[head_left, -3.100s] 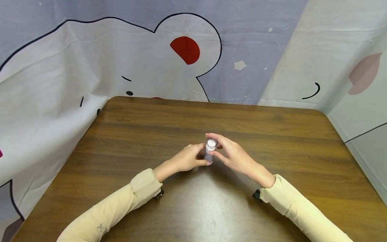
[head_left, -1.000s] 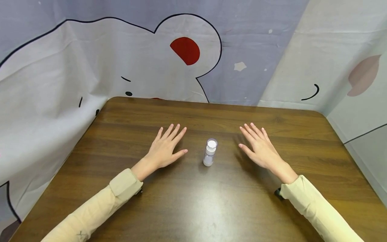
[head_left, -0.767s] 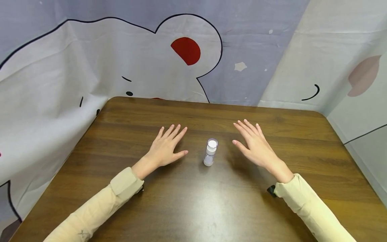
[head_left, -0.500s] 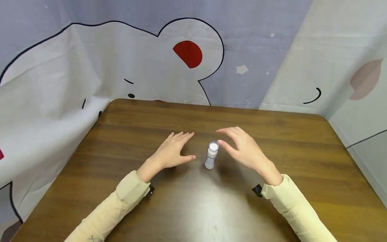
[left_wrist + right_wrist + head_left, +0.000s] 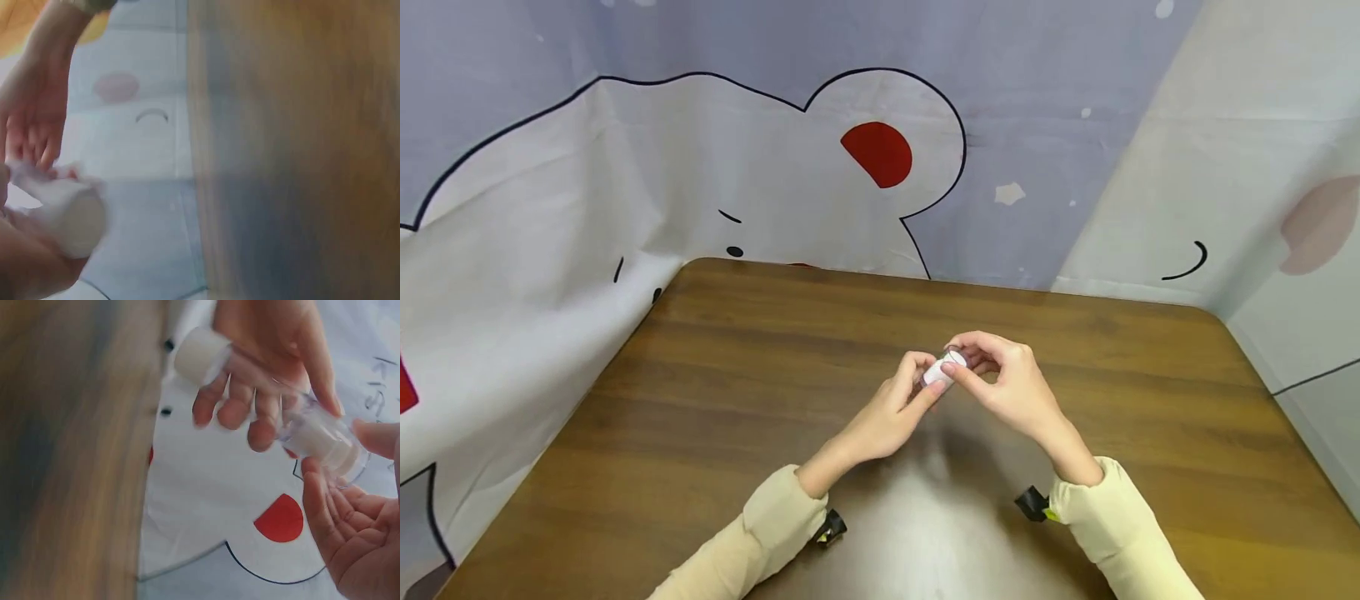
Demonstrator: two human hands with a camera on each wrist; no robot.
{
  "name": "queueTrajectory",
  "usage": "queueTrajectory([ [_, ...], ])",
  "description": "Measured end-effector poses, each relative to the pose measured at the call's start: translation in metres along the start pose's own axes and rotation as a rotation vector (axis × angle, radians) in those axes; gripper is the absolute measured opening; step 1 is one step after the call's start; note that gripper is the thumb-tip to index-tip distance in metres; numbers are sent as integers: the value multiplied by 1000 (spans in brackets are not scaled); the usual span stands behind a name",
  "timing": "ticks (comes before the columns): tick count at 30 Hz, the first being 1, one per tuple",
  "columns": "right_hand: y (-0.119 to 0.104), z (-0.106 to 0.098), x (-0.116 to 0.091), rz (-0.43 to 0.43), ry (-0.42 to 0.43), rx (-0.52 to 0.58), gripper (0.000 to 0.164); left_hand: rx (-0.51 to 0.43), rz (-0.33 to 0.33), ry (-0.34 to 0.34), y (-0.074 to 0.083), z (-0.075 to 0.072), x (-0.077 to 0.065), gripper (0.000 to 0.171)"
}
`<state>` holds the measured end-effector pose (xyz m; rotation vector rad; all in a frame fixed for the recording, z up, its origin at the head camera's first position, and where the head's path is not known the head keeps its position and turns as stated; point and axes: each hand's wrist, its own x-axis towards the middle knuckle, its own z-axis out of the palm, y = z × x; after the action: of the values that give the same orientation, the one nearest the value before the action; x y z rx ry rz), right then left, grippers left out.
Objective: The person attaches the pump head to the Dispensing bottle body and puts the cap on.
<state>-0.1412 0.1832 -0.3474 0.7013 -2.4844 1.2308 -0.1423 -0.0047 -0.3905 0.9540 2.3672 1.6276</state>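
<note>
A small clear bottle (image 5: pixel 934 375) with white parts is held tilted above the table between my two hands. My left hand (image 5: pixel 883 421) grips its body, thumb along the near side. With thumb and fingers, my right hand (image 5: pixel 1018 387) pinches the clear cap (image 5: pixel 331 447) at the upper end. The white base (image 5: pixel 200 356) sticks out past the left fingers in the right wrist view. In the left wrist view the bottle's round white base (image 5: pixel 84 222) is blurred, with part of the bottle hidden by a hand.
The brown wooden table (image 5: pixel 760 358) spreads beneath both hands. A printed curtain (image 5: pixel 745 158) with cartoon shapes hangs behind it and along its sides. Dark wrist devices show below both cream sleeves (image 5: pixel 782 512).
Both hands have come inward from either side of the standing bottle and taken hold of it. The bottle has left the table and tilted. The head view has shifted slightly upward.
</note>
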Motion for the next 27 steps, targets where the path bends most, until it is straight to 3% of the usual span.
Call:
queueTrajectory([
  [4, -4, -2, -4, -40, -18, 97, 20, 12, 60, 78, 7, 6, -6, 25],
  [8, -8, -5, -2, -140, -28, 122, 26, 14, 97, 96, 14, 0, -8, 26],
  [14, -16, -10, 0, -253, -38, 155, 30, 64, 116, 93, 27, -9, -10, 31],
  [27, -14, -18, 3, -374, -65, 226, 28, 52, 99, 57, 43, -16, -8, 33],
])
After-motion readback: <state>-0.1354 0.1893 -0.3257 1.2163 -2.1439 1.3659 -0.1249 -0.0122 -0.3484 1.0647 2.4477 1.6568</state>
